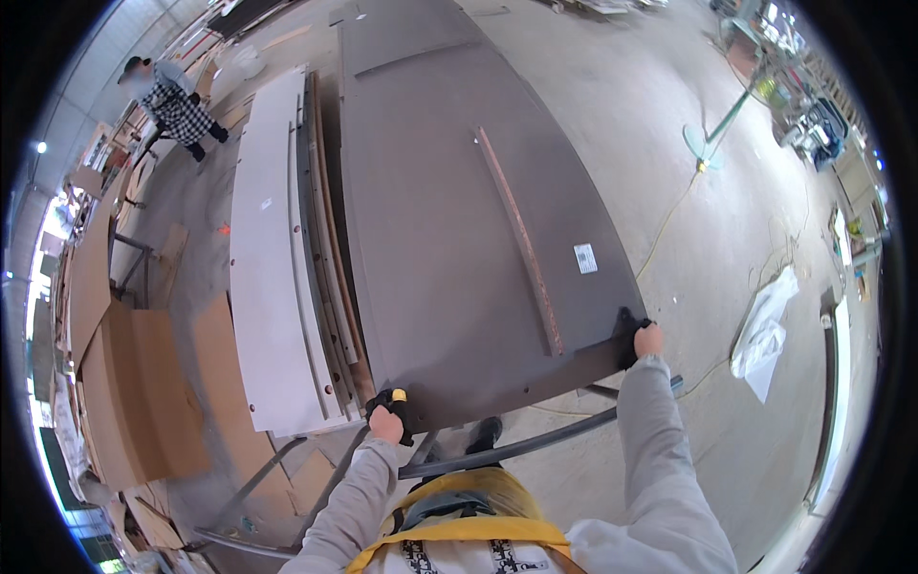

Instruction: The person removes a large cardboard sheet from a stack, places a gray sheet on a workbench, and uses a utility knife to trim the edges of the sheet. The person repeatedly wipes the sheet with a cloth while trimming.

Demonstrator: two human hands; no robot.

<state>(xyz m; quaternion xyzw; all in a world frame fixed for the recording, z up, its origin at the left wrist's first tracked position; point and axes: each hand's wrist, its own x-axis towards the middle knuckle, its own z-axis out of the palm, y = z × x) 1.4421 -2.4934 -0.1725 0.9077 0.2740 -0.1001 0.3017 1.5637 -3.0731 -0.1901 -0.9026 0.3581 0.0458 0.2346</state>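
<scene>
Two gloved hands at the near corners of a dark panel

Closest to me, at the bottom of the frame, is a person in pale sleeves and a yellow apron (507, 483), one dark shoe (485, 433) showing beyond it. A curved-looking metal rail (545, 447) runs across in front of the apron. Just past it, the left hand (388, 413), in a black glove with a touch of yellow, is closed around the lower-left corner of the big dark panel (430, 239). The right hand (639, 339), also black-gloved, grips the lower-right corner; I can't make out what its fingers do underneath.

The panel fills the middle of the frame and stretches up to the top edge. On it lie a narrow reddish-brown strip (521, 239), set slantwise, and, to the strip's right, a small white label (585, 258). Beside the panel, left of centre, sits a stack of pale boards (268, 258) with holes along the edges.

Brown cardboard (158, 383) stands at lower left, and crumpled white plastic (765, 330) lies on the floor at right. Farther back, a green stand (710, 143) rises at upper right, and a co-worker (177, 105) in checked clothing stands at upper left.
</scene>
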